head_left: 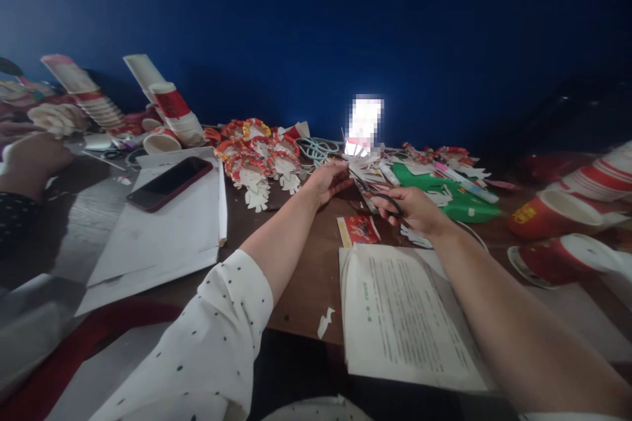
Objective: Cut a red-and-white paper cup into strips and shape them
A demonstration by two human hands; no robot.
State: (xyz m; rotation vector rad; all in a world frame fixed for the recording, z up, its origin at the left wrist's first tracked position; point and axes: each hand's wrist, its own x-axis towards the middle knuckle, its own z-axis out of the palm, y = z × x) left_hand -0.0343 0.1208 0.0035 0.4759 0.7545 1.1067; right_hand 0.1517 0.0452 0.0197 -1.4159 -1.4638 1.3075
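Note:
My right hand (412,208) grips a pair of scissors (395,205) by the black handles, with the blades pointing up and left. Close to the blade tips is my left hand (332,181), its fingers pinched together beside white paper strips (358,148); what lies between the fingertips is too small to make out. Below the scissors a small red and yellow card (359,230) lies on the brown table (306,289). Left of my left hand are red and yellow ring-shaped pieces (257,145) with white hand-shaped paper cutouts (257,194).
Printed sheets (395,316) lie in front of me. A phone (170,183) rests on white paper (148,243) at left. Paper cups (178,115) lean at the back left, and more red cups (557,217) are at right. Another person's hand (37,158) is far left. A green sheet (474,207) lies right.

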